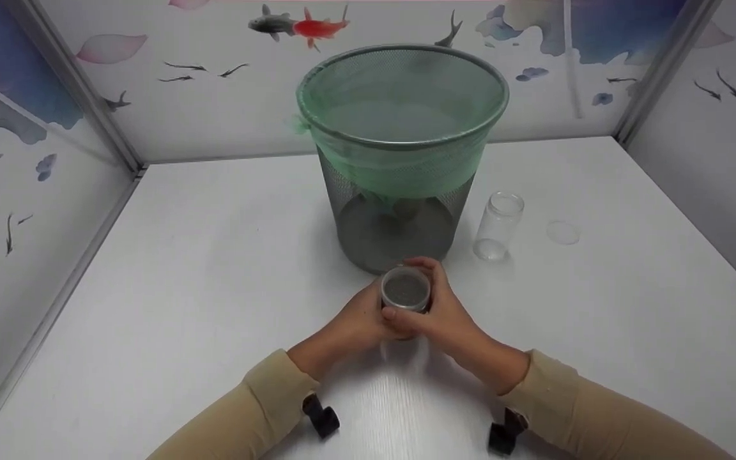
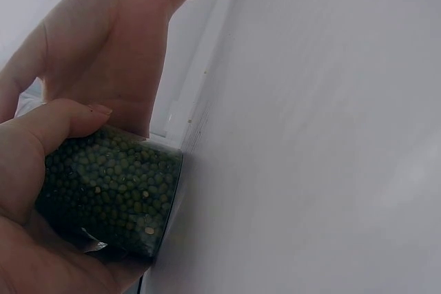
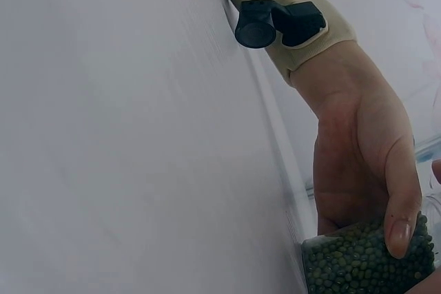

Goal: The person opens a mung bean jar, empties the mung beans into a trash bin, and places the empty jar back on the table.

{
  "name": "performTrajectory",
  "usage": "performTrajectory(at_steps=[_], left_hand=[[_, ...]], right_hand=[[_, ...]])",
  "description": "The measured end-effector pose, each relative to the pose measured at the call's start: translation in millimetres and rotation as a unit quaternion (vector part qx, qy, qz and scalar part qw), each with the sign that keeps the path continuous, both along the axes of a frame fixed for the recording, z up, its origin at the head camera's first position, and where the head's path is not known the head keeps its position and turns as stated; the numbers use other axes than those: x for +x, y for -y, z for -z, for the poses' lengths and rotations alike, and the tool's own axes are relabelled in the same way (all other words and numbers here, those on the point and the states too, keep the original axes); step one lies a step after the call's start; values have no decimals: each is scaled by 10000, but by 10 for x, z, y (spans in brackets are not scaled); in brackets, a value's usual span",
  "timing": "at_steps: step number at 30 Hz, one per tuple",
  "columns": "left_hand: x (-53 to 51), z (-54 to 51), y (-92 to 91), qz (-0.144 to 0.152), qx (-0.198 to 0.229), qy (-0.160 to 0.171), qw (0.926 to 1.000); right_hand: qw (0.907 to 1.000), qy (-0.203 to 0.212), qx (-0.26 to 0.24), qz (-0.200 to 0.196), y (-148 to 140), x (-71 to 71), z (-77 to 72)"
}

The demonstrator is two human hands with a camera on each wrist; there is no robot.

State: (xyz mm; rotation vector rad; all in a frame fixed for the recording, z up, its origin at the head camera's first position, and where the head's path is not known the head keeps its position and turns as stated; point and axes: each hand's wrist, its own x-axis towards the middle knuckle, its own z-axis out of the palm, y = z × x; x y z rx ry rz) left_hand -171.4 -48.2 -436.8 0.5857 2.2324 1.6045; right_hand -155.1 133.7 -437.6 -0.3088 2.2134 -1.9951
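Both hands hold a clear jar of green beans (image 1: pixel 405 289) low over the near middle of the table. My left hand (image 1: pixel 360 317) grips it from the left and my right hand (image 1: pixel 448 314) from the right, its thumb across the front. In the left wrist view, small dark green beans, like mung beans, pack the jar (image 2: pixel 114 191), with the left hand (image 2: pixel 31 170) around it. The right wrist view shows the left thumb lying along the jar (image 3: pixel 358 259). Whether a lid covers the jar's top is hard to tell.
A mesh wastebasket (image 1: pixel 393 233) with a green liner (image 1: pixel 400 172) stands just beyond the hands. To its right are a clear jar with nothing visible inside (image 1: pixel 499 227) and a thin clear disc, like a lid (image 1: pixel 563 232). Printed panels (image 1: pixel 202 108) border the white table (image 1: pixel 214 255).
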Motion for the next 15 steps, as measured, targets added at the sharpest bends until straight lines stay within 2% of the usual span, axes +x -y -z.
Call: performTrajectory(at_steps=[15], left_hand=[[7,-5,-9,54,-38,-17,10000]], right_hand=[[9998,29,213,43,-7,2,-11]])
